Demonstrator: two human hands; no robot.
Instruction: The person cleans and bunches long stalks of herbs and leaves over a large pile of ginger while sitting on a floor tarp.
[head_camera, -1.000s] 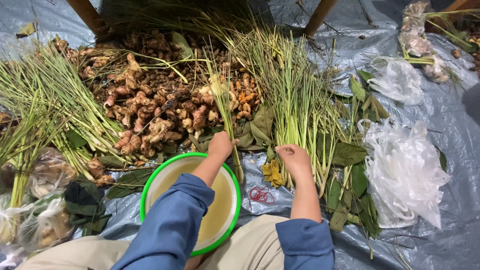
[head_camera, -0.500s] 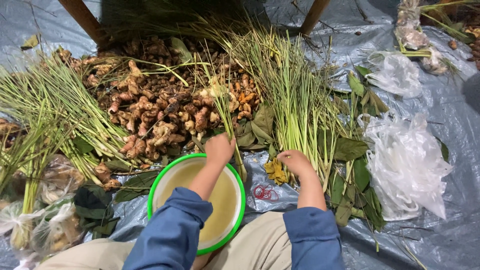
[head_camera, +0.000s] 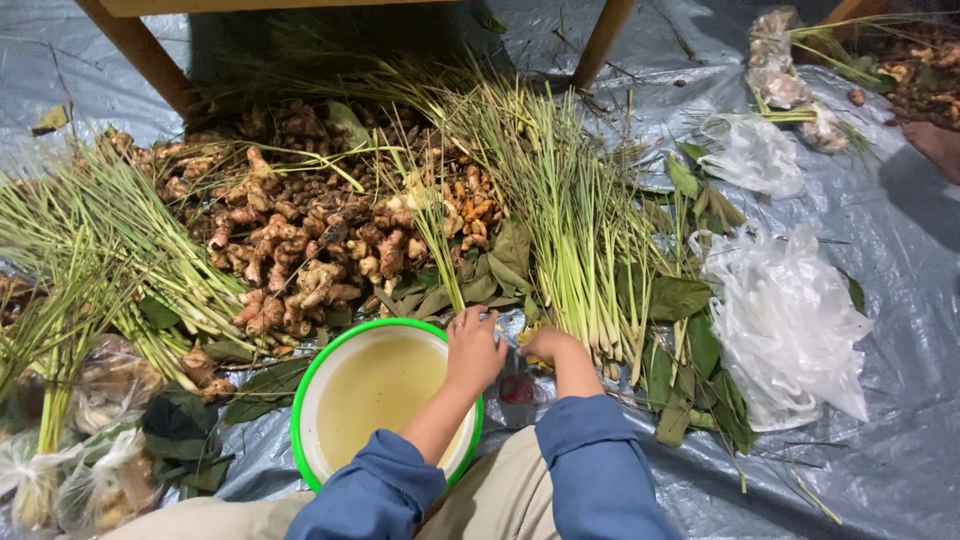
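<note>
Grey plastic sheeting (head_camera: 880, 230) covers the floor beneath us, and everything lies spread on it. Compared with half a second ago, our two hands have drawn close together: the left hand has moved off the roots toward the right, and both now meet just beyond the far right rim of the bowl.

Our left hand (head_camera: 473, 350) is curled, its fingers bent down and pressed together over something small that we cannot make out. Our right hand (head_camera: 545, 345) is likewise closed loosely, fingertips turned toward the left hand, the two nearly touching; what it pinches is hidden. Both forearms reach forward from blue sleeves (head_camera: 590, 470), the left one crossing above the bowl, the right one angled inward from the knee.

Under the left wrist sits the green-rimmed bowl (head_camera: 330, 385), pale yellow inside, near the sheeting's near edge. Just beside the right hand lie red rubber bands (head_camera: 515, 390). Beyond the hands, green leaves (head_camera: 505, 265) lie in front of a heap of brown ginger-like roots (head_camera: 300, 235), with orange turmeric pieces (head_camera: 475, 215) at its right. Lemongrass stalks (head_camera: 575, 230) fan out ahead of the right hand, and another bundle (head_camera: 100, 240) lies toward the left edge. Crumpled clear plastic bags (head_camera: 790, 320) rest well to the right.
</note>
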